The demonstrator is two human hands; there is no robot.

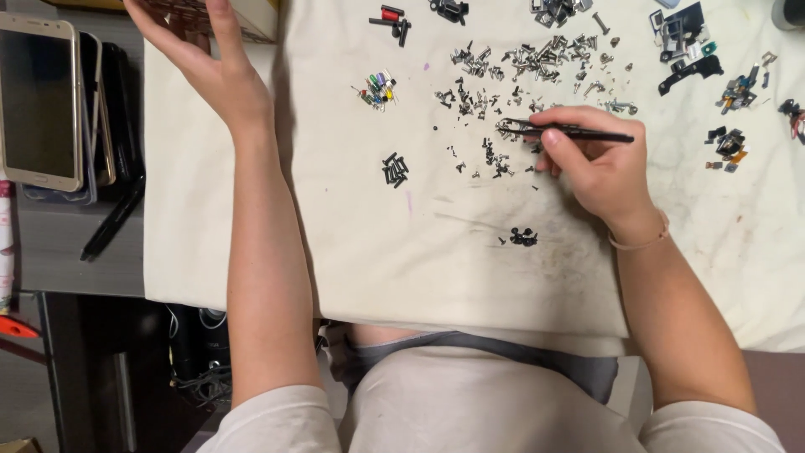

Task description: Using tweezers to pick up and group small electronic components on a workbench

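Note:
My right hand [597,159] grips black tweezers [563,130] whose tips point left and rest among small screws. A wide scatter of silver screws [537,63] and tiny black screws [495,155] lies on the white cloth [377,243] around the tips. Nearer me sits a small pile of black screws [523,237]. My left hand [210,63] is raised at the cloth's far left edge, fingers spread, palm open, holding nothing. A cluster of black screws [395,169] and a clump of coloured bits [377,88] lie between the two hands.
Several phones [42,101] are stacked at the left on the grey desk [75,260], with a black pen [113,222] beside them. Dark small parts [692,46] and little components [729,147] lie at the far right. A red-topped part [392,18] lies at the far edge.

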